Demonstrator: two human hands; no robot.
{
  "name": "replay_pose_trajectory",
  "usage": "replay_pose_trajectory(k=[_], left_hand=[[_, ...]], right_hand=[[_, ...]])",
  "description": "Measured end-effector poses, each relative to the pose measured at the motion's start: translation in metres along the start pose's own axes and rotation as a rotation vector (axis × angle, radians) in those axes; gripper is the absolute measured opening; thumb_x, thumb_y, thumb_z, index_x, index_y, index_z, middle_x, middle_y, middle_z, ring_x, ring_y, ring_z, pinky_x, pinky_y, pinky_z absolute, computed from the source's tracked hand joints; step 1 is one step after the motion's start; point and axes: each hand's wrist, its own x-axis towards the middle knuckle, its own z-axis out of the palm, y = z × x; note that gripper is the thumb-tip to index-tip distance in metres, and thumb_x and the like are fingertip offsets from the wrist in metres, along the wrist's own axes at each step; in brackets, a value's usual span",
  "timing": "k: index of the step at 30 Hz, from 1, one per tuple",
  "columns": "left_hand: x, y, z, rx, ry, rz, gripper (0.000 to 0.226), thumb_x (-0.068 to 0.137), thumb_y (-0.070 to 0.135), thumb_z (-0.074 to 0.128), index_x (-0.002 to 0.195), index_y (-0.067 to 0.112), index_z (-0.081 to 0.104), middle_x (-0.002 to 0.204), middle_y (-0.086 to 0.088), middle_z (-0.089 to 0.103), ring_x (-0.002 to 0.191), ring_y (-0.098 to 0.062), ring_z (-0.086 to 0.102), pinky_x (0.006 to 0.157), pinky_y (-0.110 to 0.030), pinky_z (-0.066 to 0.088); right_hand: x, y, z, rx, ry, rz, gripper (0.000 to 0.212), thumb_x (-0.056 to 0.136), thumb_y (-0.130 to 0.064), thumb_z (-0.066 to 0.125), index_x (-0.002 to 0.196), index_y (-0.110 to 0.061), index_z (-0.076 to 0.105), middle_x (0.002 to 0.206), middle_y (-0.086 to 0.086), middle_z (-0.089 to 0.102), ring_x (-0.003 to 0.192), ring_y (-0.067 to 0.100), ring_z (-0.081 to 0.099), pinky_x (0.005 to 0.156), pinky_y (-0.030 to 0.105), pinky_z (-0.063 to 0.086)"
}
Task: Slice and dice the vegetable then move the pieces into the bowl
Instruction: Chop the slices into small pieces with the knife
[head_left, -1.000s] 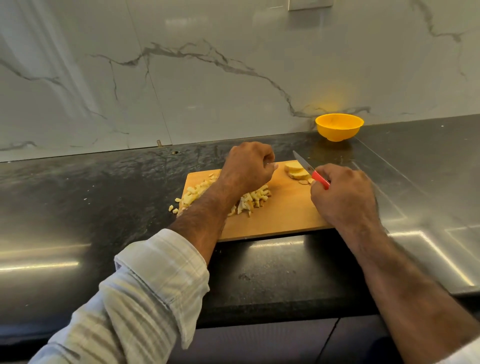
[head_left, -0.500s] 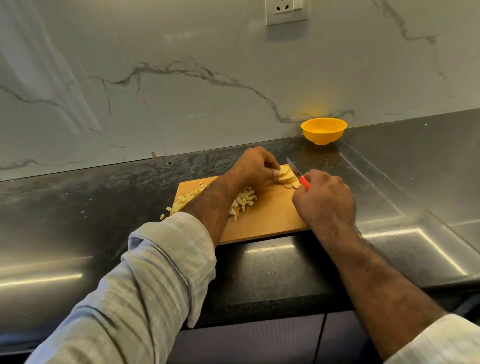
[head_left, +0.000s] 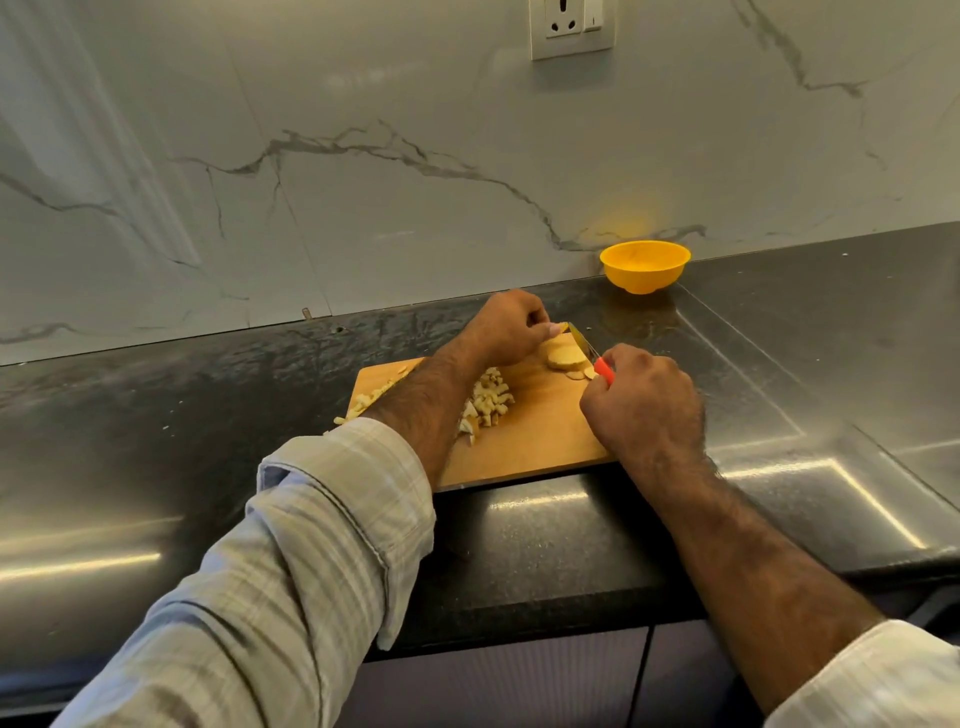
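Wooden board (head_left: 524, 441) at frame centre, lying on a dark counter (head_left: 156, 415) near its front edge. Left hand (head_left: 506, 327), fingers curled, holds down a pale vegetable chunk (head_left: 563, 356) at the board's far right corner; fingertips sit on its top left side. Right hand (head_left: 644, 405) is clenched round the red handle of a knife (head_left: 589, 351), blade pointing up and left, lying against the chunk's right side (whether the edge has entered the flesh, cannot tell). A few thin slices (head_left: 582, 374) lie just below the chunk, beside the handle.

Diced pieces (head_left: 488, 400) heaped mid-board, partly hidden by the left forearm; more dice trail to the board's left edge, a few spilled onto the counter.

Yellow bowl (head_left: 645, 265) upper right of centre, against the marble wall (head_left: 363, 156), well apart from the board. Wall socket (head_left: 571, 23) at top edge. Striped sleeve (head_left: 291, 571) rolled on the left arm, lower left.
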Motion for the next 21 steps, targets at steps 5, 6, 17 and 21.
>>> replay_pose_trajectory(k=[5, 6, 17, 21], left_hand=[[-0.006, -0.018, -0.014, 0.012, 0.139, -0.022, 0.012, 0.092, 0.005, 0.069, 0.097, 0.012, 0.078, 0.086, 0.003, 0.071, 0.078, -0.014, 0.071, 0.073, -0.036, 0.066], [-0.009, -0.021, -0.015, 0.010, 0.162, -0.025, 0.015, 0.088, 0.002, 0.069, 0.094, 0.013, 0.078, 0.083, 0.004, 0.070, 0.076, -0.013, 0.070, 0.071, -0.034, 0.065], [-0.059, -0.032, -0.040, -0.256, 0.378, 0.009, 0.013, 0.085, 0.004, 0.069, 0.094, 0.013, 0.074, 0.082, -0.002, 0.073, 0.076, -0.019, 0.071, 0.065, -0.031, 0.062], [-0.064, -0.019, -0.028, -0.213, 0.067, 0.079, 0.018, 0.093, 0.002, 0.068, 0.101, 0.016, 0.076, 0.093, 0.001, 0.073, 0.082, -0.012, 0.070, 0.069, -0.023, 0.058]], right_hand=[[-0.002, -0.002, -0.002, -0.006, 0.009, -0.036, 0.032, 0.093, -0.033, 0.057, 0.120, -0.020, 0.067, 0.104, 0.008, 0.071, 0.090, 0.028, 0.064, 0.069, 0.039, 0.054], [-0.002, -0.003, -0.002, -0.009, 0.004, -0.058, 0.032, 0.095, -0.032, 0.056, 0.122, -0.020, 0.067, 0.104, 0.008, 0.071, 0.089, 0.027, 0.063, 0.068, 0.037, 0.051], [-0.005, -0.010, -0.006, -0.070, -0.187, -0.084, 0.027, 0.091, -0.036, 0.063, 0.112, -0.025, 0.076, 0.086, -0.003, 0.060, 0.076, 0.015, 0.053, 0.065, 0.032, 0.046], [-0.006, -0.010, -0.005, -0.129, -0.161, -0.062, 0.028, 0.092, -0.037, 0.059, 0.111, -0.023, 0.075, 0.086, -0.003, 0.060, 0.073, 0.014, 0.053, 0.060, 0.031, 0.043]])
